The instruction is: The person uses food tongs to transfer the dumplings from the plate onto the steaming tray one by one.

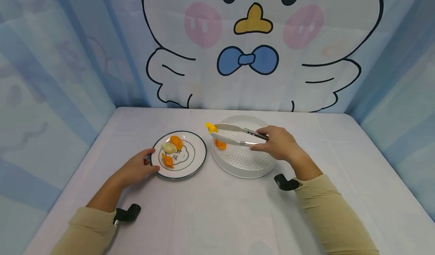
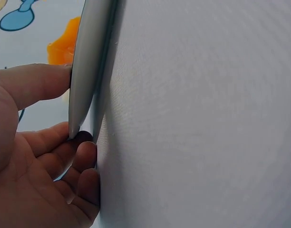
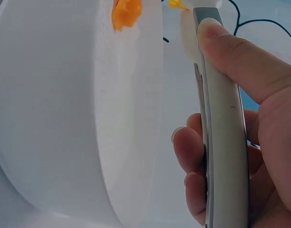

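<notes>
My left hand (image 1: 136, 168) grips the left rim of a white plate (image 1: 192, 164) with a dark green edge, thumb on the rim and fingers at its underside in the left wrist view. On the plate lie a round orange piece (image 1: 176, 142), a pale yellow piece (image 1: 168, 148) and an orange piece with a pinched end (image 1: 168, 161), all dumpling-like. My right hand (image 1: 280, 143) holds metal tongs (image 1: 231, 127). A yellow piece (image 1: 211, 127) is between the tong tips, above the left rim of a round white perforated tray (image 1: 249, 174). An orange piece (image 1: 221, 145) sits inside that tray.
Plate and tray stand side by side on a table covered with white cloth (image 1: 210, 217). Behind the table's far edge hangs a curtain (image 1: 248, 92) with a cartoon bird, and blue curtains (image 1: 51, 96) close off both sides. Black wrist cameras (image 1: 128, 213) stick out at both cuffs.
</notes>
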The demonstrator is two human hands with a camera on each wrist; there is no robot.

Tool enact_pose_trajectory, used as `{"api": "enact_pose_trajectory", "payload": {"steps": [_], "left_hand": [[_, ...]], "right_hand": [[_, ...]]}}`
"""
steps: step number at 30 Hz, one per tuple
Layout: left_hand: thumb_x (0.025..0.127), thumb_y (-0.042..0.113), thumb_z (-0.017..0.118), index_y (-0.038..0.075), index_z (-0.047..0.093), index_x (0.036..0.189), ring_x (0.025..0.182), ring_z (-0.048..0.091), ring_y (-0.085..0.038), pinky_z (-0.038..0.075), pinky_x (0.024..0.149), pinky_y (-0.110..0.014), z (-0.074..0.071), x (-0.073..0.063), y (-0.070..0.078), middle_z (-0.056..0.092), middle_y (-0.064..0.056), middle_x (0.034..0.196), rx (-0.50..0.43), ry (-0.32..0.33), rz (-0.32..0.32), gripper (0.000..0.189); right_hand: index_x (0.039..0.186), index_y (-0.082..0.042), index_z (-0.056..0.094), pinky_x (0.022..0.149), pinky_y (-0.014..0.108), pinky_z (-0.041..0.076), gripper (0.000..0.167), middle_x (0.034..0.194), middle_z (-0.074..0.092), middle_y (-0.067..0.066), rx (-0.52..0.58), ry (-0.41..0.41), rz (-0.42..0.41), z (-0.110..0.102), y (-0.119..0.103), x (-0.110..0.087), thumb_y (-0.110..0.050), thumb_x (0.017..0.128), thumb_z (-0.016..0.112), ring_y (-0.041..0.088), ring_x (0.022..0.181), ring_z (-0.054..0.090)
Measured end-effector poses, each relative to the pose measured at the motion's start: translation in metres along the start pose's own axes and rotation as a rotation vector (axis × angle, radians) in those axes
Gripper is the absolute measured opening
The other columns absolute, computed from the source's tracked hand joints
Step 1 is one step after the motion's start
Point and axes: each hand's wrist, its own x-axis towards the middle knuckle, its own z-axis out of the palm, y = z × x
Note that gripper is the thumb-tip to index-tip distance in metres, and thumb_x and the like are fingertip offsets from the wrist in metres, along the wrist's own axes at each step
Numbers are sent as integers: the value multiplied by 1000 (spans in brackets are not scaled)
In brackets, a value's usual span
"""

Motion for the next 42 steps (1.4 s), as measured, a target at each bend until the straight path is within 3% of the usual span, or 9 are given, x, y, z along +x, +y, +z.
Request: {"api": "enact_pose_trajectory", "payload": {"steps": [8,16,25,42], "left_hand": [[94,29,69,3,26,156,110,45,-38,47,93,-50,1,0,-1,45,-28,130,-11,2,13,80],[95,31,68,3,25,157,113,45,-40,44,99,-55,1,0,-1,43,-31,136,-13,-2,7,81],[94,32,68,3,25,157,113,45,-40,43,100,-57,1,-1,-1,44,-31,136,-10,-1,7,81],[95,31,67,3,24,157,115,44,-40,43,100,-57,0,-4,2,42,-31,138,-9,-5,3,80]], "right_hand": [[137,0,59,89,54,47,72,132,59,23,-25,2,70,-7,21,-7,-45,84,77,39,114,57],[136,0,59,84,50,48,71,131,60,23,-51,-20,112,-6,28,-5,-47,85,76,35,107,57],[137,2,58,88,54,47,73,131,60,23,-96,-65,113,-3,25,-2,-45,85,76,36,111,57],[138,0,58,89,55,47,72,132,60,23,-50,-15,78,-2,19,-4,-45,85,76,38,114,57]]}}
